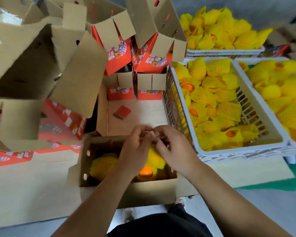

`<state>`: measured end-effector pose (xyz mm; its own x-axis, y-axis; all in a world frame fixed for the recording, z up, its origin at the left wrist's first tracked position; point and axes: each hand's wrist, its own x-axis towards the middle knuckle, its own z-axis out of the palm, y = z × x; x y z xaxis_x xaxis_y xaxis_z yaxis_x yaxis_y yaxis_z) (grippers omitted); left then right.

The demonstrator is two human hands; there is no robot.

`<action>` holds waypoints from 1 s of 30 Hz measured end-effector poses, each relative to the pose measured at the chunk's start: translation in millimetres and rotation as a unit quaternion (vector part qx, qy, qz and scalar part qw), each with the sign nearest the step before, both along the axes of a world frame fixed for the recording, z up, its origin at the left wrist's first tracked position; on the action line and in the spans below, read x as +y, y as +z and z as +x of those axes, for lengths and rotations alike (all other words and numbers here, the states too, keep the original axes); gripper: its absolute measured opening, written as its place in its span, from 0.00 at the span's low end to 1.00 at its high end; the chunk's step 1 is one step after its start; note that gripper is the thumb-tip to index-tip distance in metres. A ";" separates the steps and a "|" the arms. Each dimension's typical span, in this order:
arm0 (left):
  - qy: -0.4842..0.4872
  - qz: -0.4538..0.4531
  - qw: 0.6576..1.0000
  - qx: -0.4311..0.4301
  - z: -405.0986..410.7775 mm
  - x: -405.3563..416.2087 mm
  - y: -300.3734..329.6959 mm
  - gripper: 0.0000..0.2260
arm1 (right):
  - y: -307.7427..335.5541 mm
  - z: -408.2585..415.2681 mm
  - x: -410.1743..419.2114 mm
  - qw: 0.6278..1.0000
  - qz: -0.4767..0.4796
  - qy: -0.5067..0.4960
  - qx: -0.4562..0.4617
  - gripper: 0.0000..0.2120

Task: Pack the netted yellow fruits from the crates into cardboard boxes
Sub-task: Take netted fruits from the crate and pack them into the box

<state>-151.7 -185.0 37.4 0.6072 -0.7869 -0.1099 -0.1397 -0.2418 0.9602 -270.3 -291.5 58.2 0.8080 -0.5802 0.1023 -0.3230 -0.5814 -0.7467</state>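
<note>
Mostly the work lies ahead — three crates (278, 144) at the right stay heaped with netted fruits (217, 100), while the open box (126, 192) nearest holds only a few, and left hand (135, 146) and right hand (174, 147) meet above it, fingers curled — on what, I cannot tell.

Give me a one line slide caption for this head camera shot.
Both hands meet over an open cardboard box holding netted yellow fruits, beside full white crates.

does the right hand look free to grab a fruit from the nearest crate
Probably not yet: the right hand meets the left hand over the open box, fingers busy. The nearest crate is open-topped just right.
</note>
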 end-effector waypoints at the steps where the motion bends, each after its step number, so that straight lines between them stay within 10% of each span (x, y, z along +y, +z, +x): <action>1: -0.017 -0.007 1.000 -0.005 -10.4 -20.5 3.9 0.04 | 2.9 -10.9 -16.9 1.000 0.003 -0.015 -0.016 0.10; 7: -0.104 -0.020 0.986 -0.128 -71.8 -146.5 13.0 0.10 | 2.7 -84.8 -138.4 0.997 -0.030 -0.074 -0.005 0.10; 10: -0.124 0.037 0.949 -0.289 -87.3 -189.5 5.2 0.09 | -7.1 -110.3 -202.5 0.981 -0.026 -0.037 0.187 0.20; 15: -0.299 0.294 0.765 -0.489 -100.5 -209.2 0.6 0.21 | -22.8 -135.4 -269.4 0.849 0.006 0.128 0.512 0.39; 18: -0.375 0.413 0.698 -0.449 -103.1 -215.1 12.5 0.32 | -38.1 -146.9 -273.8 0.814 -0.051 0.176 0.551 0.45; 23: -0.348 0.536 0.656 -0.401 -130.8 -225.6 18.4 0.37 | -56.1 -161.4 -270.3 0.860 -0.122 0.164 0.467 0.37; 26: -0.323 0.544 0.676 -0.379 -146.1 -231.2 23.9 0.39 | -47.4 -172.7 -277.8 0.909 -0.110 0.097 0.390 0.38; 30: -0.262 0.448 0.789 -0.329 -142.8 -223.1 44.3 0.37 | -38.3 -181.3 -281.9 0.976 -0.012 0.001 0.219 0.28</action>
<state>-294.5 -408.1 81.7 0.3811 -0.7343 -0.5618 -0.8429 -0.5256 0.1153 -451.6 -573.4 19.9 0.7782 -0.5807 -0.2391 -0.6071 -0.5983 -0.5229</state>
